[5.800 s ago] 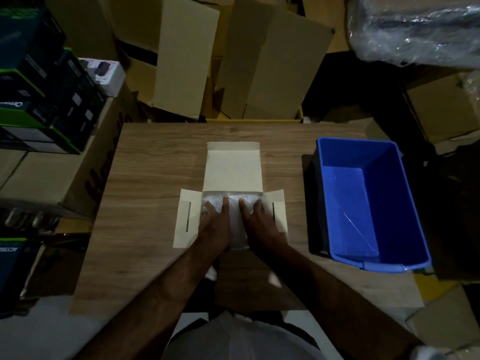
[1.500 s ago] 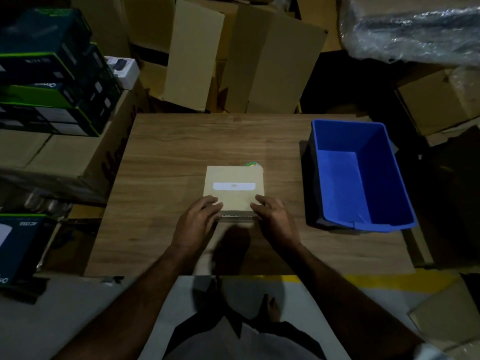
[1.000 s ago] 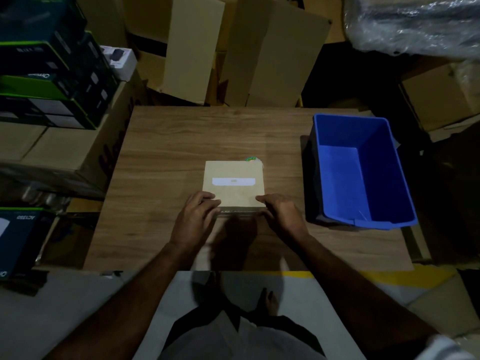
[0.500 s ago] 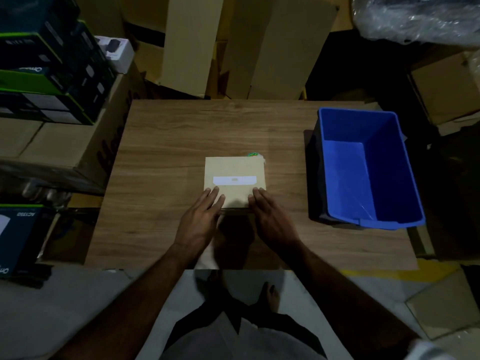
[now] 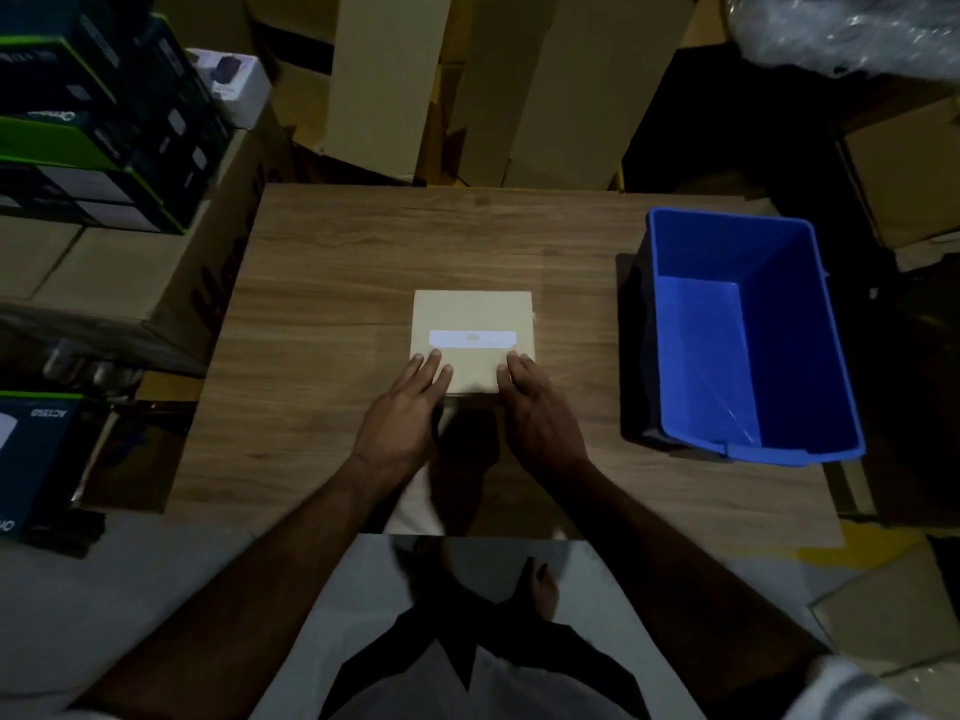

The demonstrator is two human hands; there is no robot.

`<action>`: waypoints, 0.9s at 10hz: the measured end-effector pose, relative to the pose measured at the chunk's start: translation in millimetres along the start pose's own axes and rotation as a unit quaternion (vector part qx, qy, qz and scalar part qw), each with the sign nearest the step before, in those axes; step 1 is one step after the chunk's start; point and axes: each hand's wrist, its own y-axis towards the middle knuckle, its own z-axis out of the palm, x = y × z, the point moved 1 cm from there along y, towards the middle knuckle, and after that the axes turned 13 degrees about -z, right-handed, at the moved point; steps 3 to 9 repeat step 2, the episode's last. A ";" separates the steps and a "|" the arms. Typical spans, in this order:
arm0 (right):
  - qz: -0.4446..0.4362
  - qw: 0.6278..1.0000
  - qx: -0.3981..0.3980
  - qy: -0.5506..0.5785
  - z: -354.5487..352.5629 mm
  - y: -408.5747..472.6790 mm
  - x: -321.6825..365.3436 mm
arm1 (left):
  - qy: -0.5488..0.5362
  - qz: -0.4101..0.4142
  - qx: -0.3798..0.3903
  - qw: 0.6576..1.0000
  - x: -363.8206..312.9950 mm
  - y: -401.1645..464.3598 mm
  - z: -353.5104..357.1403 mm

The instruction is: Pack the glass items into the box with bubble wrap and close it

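Cardboard, pale and plain, made up the small box (image 5: 472,324) that sat shut near the middle of the wooden table (image 5: 332,262), a white label (image 5: 471,338) running across its lid. The person's left hand (image 5: 402,413) lay with straight, loosely spread fingers (image 5: 428,367) flat on the near left part of the lid, and the right hand (image 5: 537,407) pressed the near right part in the same way, fingers flat and close together; neither hand curled round anything. To the right, well apart from the box, stood a blue bin (image 5: 810,345), which looked bare inside apart from a faint glint of something clear on its floor. No glass and no bubble wrap showed anywhere outside the box, so the packing seemed finished and the step in hand appeared to be seating the lid. To do that well, the pressure should probably be even on both near corners and pushed straight down, so that the front flap tucks fully in without buckling the thin card. Pressing hard in the centre would be unwise with glass beneath. Whether the front flap was fully home could not be told, since the hands and their shadow hid that edge.
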 end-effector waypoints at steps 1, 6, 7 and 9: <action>-0.008 1.000 0.013 0.004 -16.4 1.7 -4.6 | 0.015 -0.001 -0.003 1.000 -7.0 0.8 -11.4; -0.030 0.999 -0.028 0.008 -28.8 2.4 -10.8 | 0.016 -0.004 0.001 1.000 -10.4 -0.1 -16.3; -0.030 0.999 -0.028 0.008 -28.8 2.4 -10.8 | 0.016 -0.004 0.001 1.000 -10.4 -0.1 -16.3; -0.030 0.999 -0.028 0.008 -28.8 2.4 -10.8 | 0.016 -0.004 0.001 1.000 -10.4 -0.1 -16.3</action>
